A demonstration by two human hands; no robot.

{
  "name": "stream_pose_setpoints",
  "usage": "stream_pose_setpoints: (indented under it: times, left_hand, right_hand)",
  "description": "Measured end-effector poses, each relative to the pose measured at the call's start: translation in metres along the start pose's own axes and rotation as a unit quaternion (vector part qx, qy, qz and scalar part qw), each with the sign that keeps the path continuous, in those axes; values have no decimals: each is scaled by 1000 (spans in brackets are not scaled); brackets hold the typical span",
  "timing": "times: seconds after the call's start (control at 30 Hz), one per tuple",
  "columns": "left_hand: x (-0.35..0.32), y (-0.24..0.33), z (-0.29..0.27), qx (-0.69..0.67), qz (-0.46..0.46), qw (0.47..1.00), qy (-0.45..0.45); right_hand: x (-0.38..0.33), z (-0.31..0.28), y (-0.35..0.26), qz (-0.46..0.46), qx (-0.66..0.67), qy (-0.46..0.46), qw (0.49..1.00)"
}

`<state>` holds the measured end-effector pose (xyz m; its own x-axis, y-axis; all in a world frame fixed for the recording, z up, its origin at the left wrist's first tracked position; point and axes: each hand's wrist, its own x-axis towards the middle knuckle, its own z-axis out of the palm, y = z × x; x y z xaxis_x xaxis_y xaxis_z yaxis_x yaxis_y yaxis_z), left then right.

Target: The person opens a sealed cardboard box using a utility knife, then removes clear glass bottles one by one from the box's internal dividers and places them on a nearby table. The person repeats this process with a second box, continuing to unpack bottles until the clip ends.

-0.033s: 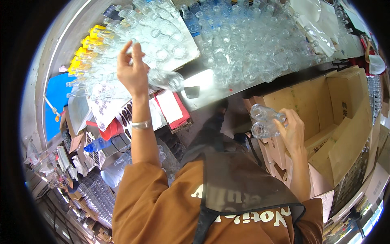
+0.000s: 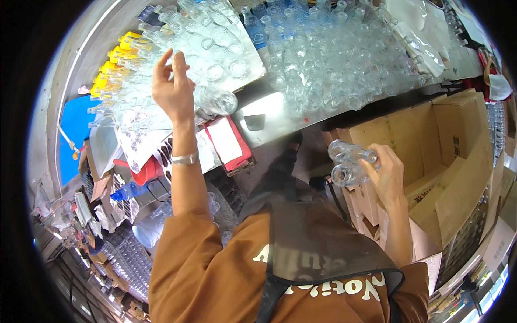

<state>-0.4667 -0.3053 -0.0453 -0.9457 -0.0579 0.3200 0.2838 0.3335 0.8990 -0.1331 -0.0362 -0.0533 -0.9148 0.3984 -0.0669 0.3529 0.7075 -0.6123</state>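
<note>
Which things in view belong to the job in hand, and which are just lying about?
Seemingly in the job:
right hand, holding two clear bottles
left hand, by another clear bottle, grip unclear
massed bottles
open cardboard box

Apparently just lying about:
white sheet
blue panel
red object

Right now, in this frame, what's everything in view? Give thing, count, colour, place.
Table bottles: too many to count, clear, across the table
Held bottles: two, clear, by the box
Cardboard box: one open, brown, right
Yellow objects: several, yellow, upper left
Red bundle: one, red, under white paper
Blue panel: one, blue, far left
Rim clutter: uncountable, mixed, too small
Apron: one, dark, lower centre
Bracelet: one, silver, left wrist
Left fingers: raised, grip unclear
Right fingers: around held bottles
</note>
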Motion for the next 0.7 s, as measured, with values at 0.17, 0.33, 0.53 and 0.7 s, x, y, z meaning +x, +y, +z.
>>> stream_pose_setpoints:
  times: [0.17, 0.33, 0.53, 0.7]
  left_hand:
    - [27, -59, 16, -2, 79, 997, 9]
    - [24, -86, 28, 3, 79, 997, 1]
    - [26, -81, 15, 44, 154, 987, -21]
    - [32, -46, 16, 187, 259, 947, -25]
  right_hand:
    - [46, -31, -95, -91, 63, -41, 993]
    - [100, -17, -146, -185, 95, 15, 978]
    - [138, -6, -168, -256, 45, 80, 962]
    - [157, -22, -168, -214, 46, 104, 970]
